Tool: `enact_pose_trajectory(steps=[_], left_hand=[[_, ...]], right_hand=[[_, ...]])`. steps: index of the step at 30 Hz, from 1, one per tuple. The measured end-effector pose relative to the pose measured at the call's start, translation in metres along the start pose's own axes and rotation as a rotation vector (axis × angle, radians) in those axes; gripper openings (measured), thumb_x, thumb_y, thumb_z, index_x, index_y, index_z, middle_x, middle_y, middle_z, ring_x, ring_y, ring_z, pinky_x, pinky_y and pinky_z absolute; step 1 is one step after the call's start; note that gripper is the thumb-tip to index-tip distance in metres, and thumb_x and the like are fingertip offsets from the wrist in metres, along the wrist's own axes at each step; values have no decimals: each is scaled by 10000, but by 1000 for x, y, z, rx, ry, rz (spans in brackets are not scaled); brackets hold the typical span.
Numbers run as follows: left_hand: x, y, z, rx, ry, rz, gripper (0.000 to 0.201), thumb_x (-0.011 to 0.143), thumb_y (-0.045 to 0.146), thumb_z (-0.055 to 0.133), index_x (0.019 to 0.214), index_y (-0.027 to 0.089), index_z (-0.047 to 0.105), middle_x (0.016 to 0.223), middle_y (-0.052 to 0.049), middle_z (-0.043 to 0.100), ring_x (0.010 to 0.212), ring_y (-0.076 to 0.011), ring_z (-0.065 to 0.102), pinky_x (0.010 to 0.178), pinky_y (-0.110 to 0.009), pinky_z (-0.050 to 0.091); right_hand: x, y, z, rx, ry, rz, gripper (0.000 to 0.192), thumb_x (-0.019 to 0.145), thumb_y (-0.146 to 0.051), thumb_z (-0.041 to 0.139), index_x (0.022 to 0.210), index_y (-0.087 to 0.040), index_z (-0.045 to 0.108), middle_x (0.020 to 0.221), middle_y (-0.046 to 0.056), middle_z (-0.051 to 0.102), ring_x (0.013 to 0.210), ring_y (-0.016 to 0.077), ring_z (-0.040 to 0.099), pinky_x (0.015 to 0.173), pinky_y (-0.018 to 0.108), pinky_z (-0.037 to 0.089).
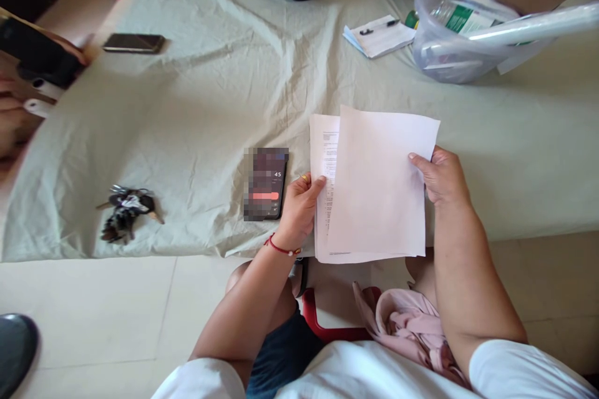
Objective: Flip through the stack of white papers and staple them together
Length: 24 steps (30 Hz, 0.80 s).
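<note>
Left hand pinches the left edge of the printed sheets; right hand grips the right edge of the blank top sheet, fingers closed on paper. The stack is held above the cloth-covered table edge. Phone at the left hand's 9 o'clock, possibly touching; keys farther out.
</note>
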<state>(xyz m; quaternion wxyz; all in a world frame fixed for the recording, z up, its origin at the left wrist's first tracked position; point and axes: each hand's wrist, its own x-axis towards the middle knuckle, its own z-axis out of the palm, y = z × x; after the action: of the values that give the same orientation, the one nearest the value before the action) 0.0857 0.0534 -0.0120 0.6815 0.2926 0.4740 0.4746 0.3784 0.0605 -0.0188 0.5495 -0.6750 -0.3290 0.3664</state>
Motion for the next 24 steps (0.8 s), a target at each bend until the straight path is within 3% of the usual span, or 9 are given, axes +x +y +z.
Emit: enact_pose_trajectory(steps=[4,11,18,24], left_hand=[[2,-1,-3,1,17,17,495,700,548,1042,908,191,769,883,-61,845,722,-188,758,703,-321,631],[1,2,-3,-16,14,21,467,716,527,1043,936,194,800,974,-84,873,806,-209,796,788,-348,666],[2,1,-3,2,11,12,437,743,511,1021,942,194,794,963,-91,868,828,-229,808,782,-352,654],[2,2,-4,-2,24,0,409,736,485,1020,912,196,791,918,-71,852,768,-198,775,743,-330,641]], right_hand=[[4,3,-5,-69,38,-47,310,705,-358,862,985,-229,825,1036,53,853,943,270,803,869,422,691],[12,7,-17,-69,153,-100,287,708,-330,829,985,-252,829,1000,19,845,867,253,779,861,417,672],[10,4,-12,-12,130,-127,307,722,-319,801,1026,-289,831,1060,29,857,1060,319,815,1033,493,671],[6,-1,-8,83,109,-56,315,698,-375,871,999,-302,813,1122,35,866,1175,355,813,1150,566,636]])
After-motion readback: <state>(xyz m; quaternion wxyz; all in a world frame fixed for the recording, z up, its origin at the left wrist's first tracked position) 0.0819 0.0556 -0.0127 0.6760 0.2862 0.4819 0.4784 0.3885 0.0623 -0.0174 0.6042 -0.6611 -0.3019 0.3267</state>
